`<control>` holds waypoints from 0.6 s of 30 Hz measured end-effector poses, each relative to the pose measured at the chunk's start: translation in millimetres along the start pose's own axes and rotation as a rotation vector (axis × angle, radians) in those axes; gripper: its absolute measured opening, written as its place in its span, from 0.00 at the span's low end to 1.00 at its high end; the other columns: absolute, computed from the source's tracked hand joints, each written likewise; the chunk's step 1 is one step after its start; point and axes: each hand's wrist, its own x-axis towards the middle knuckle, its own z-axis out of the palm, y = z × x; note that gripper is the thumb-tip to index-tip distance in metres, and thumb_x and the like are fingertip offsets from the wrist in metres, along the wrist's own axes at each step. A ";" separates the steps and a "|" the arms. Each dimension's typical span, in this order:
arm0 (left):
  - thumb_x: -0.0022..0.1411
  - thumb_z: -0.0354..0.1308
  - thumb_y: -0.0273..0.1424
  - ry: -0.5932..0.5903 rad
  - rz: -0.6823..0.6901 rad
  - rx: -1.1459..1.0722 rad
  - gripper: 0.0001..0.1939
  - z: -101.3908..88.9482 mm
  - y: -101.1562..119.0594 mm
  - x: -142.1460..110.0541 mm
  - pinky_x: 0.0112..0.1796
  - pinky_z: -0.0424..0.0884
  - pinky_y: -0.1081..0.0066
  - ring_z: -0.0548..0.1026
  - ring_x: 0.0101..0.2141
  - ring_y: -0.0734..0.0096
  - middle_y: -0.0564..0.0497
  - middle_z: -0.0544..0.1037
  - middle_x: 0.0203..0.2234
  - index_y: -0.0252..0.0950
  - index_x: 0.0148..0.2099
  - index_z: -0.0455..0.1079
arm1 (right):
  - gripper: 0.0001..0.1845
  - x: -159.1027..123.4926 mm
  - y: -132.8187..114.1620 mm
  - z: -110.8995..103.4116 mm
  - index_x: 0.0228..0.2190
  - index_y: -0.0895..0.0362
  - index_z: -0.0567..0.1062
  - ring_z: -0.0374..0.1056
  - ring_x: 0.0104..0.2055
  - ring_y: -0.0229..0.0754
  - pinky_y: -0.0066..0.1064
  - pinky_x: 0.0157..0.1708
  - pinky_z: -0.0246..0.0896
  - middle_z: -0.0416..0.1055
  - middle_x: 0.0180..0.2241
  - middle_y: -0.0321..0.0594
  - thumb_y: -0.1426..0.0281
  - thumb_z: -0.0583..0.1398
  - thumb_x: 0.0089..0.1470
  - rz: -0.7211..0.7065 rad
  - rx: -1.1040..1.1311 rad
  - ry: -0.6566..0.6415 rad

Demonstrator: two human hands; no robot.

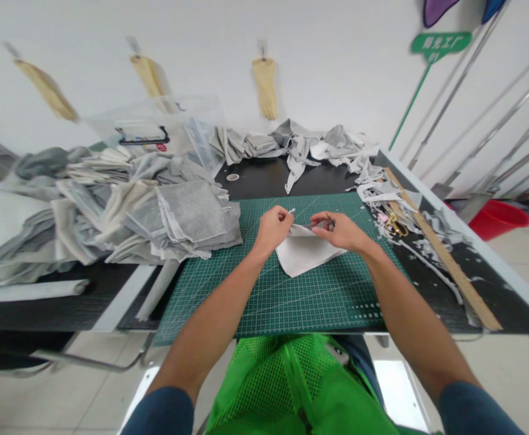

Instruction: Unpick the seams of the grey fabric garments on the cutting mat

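A folded piece of white fabric [303, 254] lies on the green cutting mat [291, 290] in front of me. My left hand [272, 228] pinches its upper left corner, fingers closed on the cloth, with a small white tip sticking up. My right hand [340, 229] grips the upper right edge of the same piece, fingers curled over it. Both hands sit at the far edge of the fabric, a little apart.
A big heap of grey and white fabric squares [110, 205] fills the left of the black table. More scraps [300, 148] lie at the back beside a clear plastic box [164, 130]. Yellow-handled scissors [395, 226] and a long wooden ruler [445, 263] lie on the right. A red bucket [500, 219] stands on the floor.
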 end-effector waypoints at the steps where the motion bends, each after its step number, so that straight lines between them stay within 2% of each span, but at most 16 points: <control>1: 0.62 0.61 0.35 0.017 -0.036 -0.035 0.07 -0.2 -2.6 1.2 0.26 0.67 0.71 0.76 0.22 0.70 0.53 0.78 0.23 0.39 0.32 0.70 | 0.21 -1.0 1.7 -4.1 0.47 0.52 0.82 0.69 0.33 0.42 0.34 0.36 0.63 0.81 0.39 0.41 0.59 0.70 0.52 -0.034 -0.085 -0.079; 4: 0.64 0.60 0.37 0.058 -0.128 -0.126 0.09 -0.7 -9.0 4.2 0.22 0.68 0.72 0.76 0.19 0.71 0.54 0.76 0.22 0.39 0.35 0.67 | 0.26 -2.4 6.8 -9.6 0.47 0.50 0.83 0.72 0.38 0.47 0.38 0.44 0.63 0.81 0.40 0.42 0.62 0.74 0.44 -0.120 -0.288 -0.185; 6: 0.64 0.60 0.38 0.094 -0.166 -0.169 0.10 -1.6 -11.7 6.6 0.22 0.70 0.72 0.77 0.20 0.70 0.55 0.75 0.23 0.39 0.36 0.66 | 0.24 -1.4 9.9 -9.4 0.46 0.51 0.84 0.73 0.42 0.50 0.41 0.51 0.62 0.82 0.41 0.42 0.66 0.73 0.44 -0.140 -0.352 -0.155; 9: 0.65 0.60 0.40 0.099 -0.230 -0.338 0.12 -4.3 -11.1 9.4 0.27 0.76 0.70 0.81 0.25 0.67 0.53 0.76 0.28 0.39 0.39 0.63 | 0.16 1.5 13.7 -7.3 0.42 0.52 0.84 0.74 0.43 0.50 0.41 0.51 0.62 0.82 0.41 0.42 0.70 0.66 0.49 -0.072 -0.296 -0.020; 12: 0.65 0.61 0.42 -0.077 -0.246 -0.571 0.14 -7.5 -5.6 9.3 0.37 0.80 0.64 0.84 0.37 0.63 0.44 0.80 0.41 0.37 0.42 0.66 | 0.15 4.6 19.2 -4.2 0.40 0.54 0.83 0.73 0.39 0.47 0.36 0.41 0.65 0.82 0.38 0.40 0.70 0.61 0.51 0.076 -0.035 0.164; 14: 0.63 0.62 0.43 -0.207 -0.207 -0.615 0.16 -9.0 -2.3 8.8 0.44 0.79 0.63 0.82 0.46 0.61 0.41 0.80 0.49 0.37 0.44 0.71 | 0.13 6.8 26.0 -2.6 0.37 0.56 0.81 0.69 0.29 0.42 0.32 0.29 0.61 0.78 0.29 0.38 0.68 0.61 0.48 0.242 0.186 0.284; 16: 0.61 0.62 0.42 -0.246 -0.158 -0.569 0.16 -9.5 -2.2 9.9 0.46 0.77 0.65 0.81 0.50 0.61 0.43 0.81 0.49 0.37 0.44 0.75 | 0.09 9.0 35.1 -3.0 0.31 0.56 0.77 0.58 0.20 0.38 0.30 0.20 0.51 0.68 0.19 0.34 0.66 0.61 0.47 0.378 0.332 0.368; 18: 0.60 0.59 0.41 -0.199 -0.134 -0.525 0.15 -9.2 -6.4 13.4 0.45 0.76 0.66 0.81 0.47 0.61 0.45 0.83 0.44 0.37 0.43 0.78 | 0.08 10.9 44.5 -6.0 0.28 0.54 0.73 0.52 0.17 0.38 0.30 0.17 0.46 0.59 0.15 0.31 0.63 0.60 0.49 0.357 0.381 0.350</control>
